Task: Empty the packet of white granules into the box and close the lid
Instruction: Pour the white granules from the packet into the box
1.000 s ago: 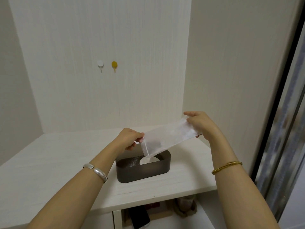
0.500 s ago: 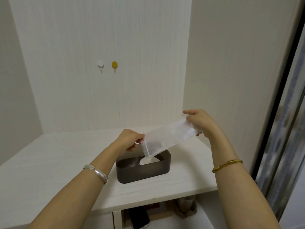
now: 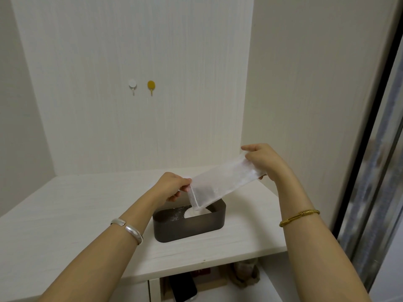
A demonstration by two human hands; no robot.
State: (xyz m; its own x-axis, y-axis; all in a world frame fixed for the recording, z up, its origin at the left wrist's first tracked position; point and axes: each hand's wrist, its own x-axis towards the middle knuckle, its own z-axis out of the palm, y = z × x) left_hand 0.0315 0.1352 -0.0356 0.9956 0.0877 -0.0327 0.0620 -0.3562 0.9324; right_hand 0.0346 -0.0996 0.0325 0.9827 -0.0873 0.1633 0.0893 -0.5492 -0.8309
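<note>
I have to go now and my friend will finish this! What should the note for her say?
Left hand pinches the packet at its lower, open end; right hand holds its raised far end.
The packet slants down over the dark box on the white shelf.
Done: a pile of white granules lies in the box, more trickling out.
Left: finish emptying the packet, then close the lid. No lid shows in this view.

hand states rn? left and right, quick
Left hand: closed, pinching the packet at its low open end, over the box.
Right hand: closed, holding the packet's raised end.
</note>
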